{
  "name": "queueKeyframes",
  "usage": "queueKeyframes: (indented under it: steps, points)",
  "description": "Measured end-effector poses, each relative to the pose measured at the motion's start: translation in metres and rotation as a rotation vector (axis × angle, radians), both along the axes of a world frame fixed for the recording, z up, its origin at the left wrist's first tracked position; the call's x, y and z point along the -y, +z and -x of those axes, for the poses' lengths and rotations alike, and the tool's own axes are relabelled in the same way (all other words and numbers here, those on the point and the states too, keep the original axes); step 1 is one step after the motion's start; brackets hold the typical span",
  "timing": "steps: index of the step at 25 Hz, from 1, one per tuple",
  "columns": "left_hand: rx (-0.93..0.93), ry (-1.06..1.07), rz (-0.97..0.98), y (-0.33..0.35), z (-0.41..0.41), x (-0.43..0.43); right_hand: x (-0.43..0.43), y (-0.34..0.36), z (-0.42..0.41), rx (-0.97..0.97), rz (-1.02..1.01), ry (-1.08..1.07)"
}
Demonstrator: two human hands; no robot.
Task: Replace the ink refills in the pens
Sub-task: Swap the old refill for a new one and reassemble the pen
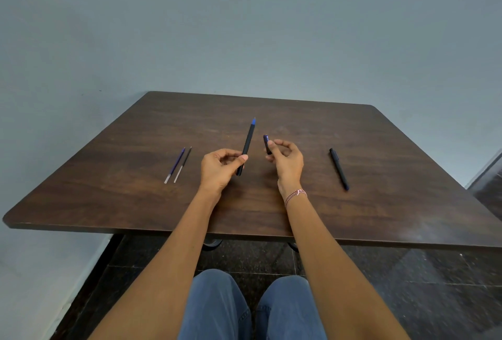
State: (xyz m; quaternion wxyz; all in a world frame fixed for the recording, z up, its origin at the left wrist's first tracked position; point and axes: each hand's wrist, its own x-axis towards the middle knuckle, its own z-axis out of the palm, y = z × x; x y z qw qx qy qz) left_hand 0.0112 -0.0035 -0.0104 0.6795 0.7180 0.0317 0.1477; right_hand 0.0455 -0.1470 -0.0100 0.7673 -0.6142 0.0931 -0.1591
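My left hand point(221, 167) grips the lower end of a dark pen point(247, 144) with a blue tip, which points up and away over the table. My right hand point(286, 159) pinches the pen's dark blue cap point(266, 142), held apart from the pen just to its right. Two thin ink refills, one blue point(176, 163) and one black point(183, 163), lie side by side on the table to the left. A second capped black pen point(339, 169) lies on the table to the right.
The dark wooden table point(135, 204) stands against a plain grey wall, its near edge above my knees. A beaded bracelet point(295, 195) circles my right wrist. Dark tiled floor shows under the table.
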Motion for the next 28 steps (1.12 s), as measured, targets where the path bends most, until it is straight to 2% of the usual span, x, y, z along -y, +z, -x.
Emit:
queueKeyframes:
  steps: [4,7,10,17,22,28]
  points:
    - [-0.008,-0.072,-0.085,-0.001,0.001,0.001,0.010,0.004,0.002,0.063,-0.464,0.075]
    - [-0.034,-0.125,-0.166,-0.001,0.002,0.002,0.014,0.003,0.001,0.061,-0.579,0.097]
    - [-0.043,-0.166,-0.269,-0.001,0.002,0.003,0.015,0.002,0.000,0.082,-0.575,0.105]
    - [-0.055,-0.231,-0.372,0.000,0.004,0.002,0.016,0.001,0.000,0.123,-0.558,-0.007]
    - [-0.062,-0.236,-0.391,0.000,0.004,0.002,0.014,0.002,0.001,0.131,-0.510,-0.027]
    - [-0.064,-0.215,-0.380,0.000,0.004,0.002,0.011,0.000,0.001,0.128,-0.360,0.031]
